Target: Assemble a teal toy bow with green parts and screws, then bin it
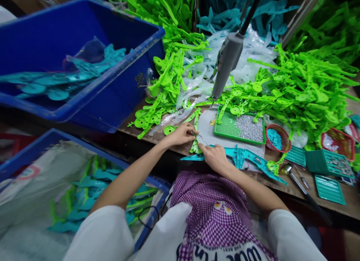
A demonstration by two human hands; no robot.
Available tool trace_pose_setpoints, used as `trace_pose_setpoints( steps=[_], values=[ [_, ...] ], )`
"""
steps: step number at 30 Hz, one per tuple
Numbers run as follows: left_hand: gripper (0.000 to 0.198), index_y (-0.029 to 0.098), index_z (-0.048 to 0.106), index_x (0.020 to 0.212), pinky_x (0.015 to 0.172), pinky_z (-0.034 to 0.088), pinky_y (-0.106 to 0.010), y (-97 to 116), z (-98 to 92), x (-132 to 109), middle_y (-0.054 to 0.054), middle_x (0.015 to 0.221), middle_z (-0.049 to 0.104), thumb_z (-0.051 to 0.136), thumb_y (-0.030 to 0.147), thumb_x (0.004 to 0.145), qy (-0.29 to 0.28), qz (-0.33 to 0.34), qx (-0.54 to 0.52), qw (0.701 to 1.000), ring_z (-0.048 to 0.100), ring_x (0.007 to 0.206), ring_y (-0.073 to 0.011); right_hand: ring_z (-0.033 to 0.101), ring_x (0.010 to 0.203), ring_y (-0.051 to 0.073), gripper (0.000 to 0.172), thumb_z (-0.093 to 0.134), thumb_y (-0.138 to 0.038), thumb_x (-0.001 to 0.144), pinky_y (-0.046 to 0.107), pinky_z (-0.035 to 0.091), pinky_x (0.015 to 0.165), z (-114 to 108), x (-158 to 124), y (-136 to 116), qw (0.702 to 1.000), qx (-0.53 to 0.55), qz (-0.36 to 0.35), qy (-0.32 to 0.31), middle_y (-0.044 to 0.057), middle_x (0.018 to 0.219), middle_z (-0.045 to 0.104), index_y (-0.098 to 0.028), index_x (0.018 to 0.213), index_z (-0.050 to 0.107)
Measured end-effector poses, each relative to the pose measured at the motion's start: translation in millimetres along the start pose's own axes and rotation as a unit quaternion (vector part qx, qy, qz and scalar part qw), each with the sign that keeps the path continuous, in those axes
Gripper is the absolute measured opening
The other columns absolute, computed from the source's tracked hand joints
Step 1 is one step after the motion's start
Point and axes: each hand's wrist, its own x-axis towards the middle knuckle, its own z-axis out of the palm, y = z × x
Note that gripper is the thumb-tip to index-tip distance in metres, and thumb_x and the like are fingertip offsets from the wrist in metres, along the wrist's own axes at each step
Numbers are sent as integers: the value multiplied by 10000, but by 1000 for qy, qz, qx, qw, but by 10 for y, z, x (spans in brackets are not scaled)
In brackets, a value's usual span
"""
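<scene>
A bright green plastic part [196,122] with a long narrow arm lies at the bench's front edge, between my hands. My left hand [184,134] is closed at its left side, thumb and fingers pinched on it. From the right, my right hand [215,156] grips the same part's lower end with its fingertips. A thin, pale strip shows between the two hands; its kind is unclear. Beneath and beside my right hand lies a long teal plastic part [253,158], partly covered by that hand.
A grey electric screwdriver [229,60] hangs over a green tray [239,141] of small screws. Green parts [298,92] are heaped behind. A blue bin [152,47] stands left. To the right are a red basket [289,141], a hammer [298,182] and a teal box [317,161].
</scene>
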Motion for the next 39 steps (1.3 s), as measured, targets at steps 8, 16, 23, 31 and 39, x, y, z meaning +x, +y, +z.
trace_pose_setpoints(
  steps=[8, 16, 23, 31, 39],
  values=[
    [250, 212, 755, 945, 892, 514, -365, -54, -22, 3, -55, 1021, 583, 707, 349, 741, -3, 8, 2, 1000, 598, 918, -192, 679, 962, 218, 456, 269, -143, 986, 340, 383, 842, -48, 43, 41, 999, -6, -33, 9, 158, 1101, 704, -154, 1413, 427],
    [241, 207, 755, 952, 914, 518, -389, -46, -4, 0, -60, 1036, 579, 701, 319, 746, 1, 13, 0, 1000, 602, 944, -195, 669, 976, 198, 479, 281, -140, 989, 326, 357, 851, -28, 34, 39, 1000, 1, -29, 3, 156, 1137, 698, -154, 1457, 380],
    [220, 192, 747, 944, 843, 543, -358, -36, 90, -2, -58, 1057, 576, 694, 231, 734, 29, -11, 6, 999, 614, 833, -155, 670, 982, 204, 458, 281, -139, 996, 331, 345, 827, -31, -12, 50, 999, -9, -34, 15, 157, 1110, 699, -148, 1438, 402],
    [193, 175, 752, 885, 735, 542, -286, 28, 117, -6, -50, 1022, 591, 705, 200, 700, 45, -16, 22, 999, 597, 740, -125, 685, 906, 220, 392, 288, -77, 979, 343, 360, 808, -60, -4, -47, 998, -49, -38, 25, 172, 999, 711, -63, 1282, 535],
    [188, 170, 738, 874, 694, 531, -300, 101, 155, -47, -43, 996, 561, 644, 169, 711, 59, -17, 43, 997, 578, 655, -104, 677, 872, 196, 474, 310, -96, 987, 330, 372, 784, 219, -201, 178, 996, -24, -57, 61, 133, 1011, 708, -140, 1443, 432]
  ],
)
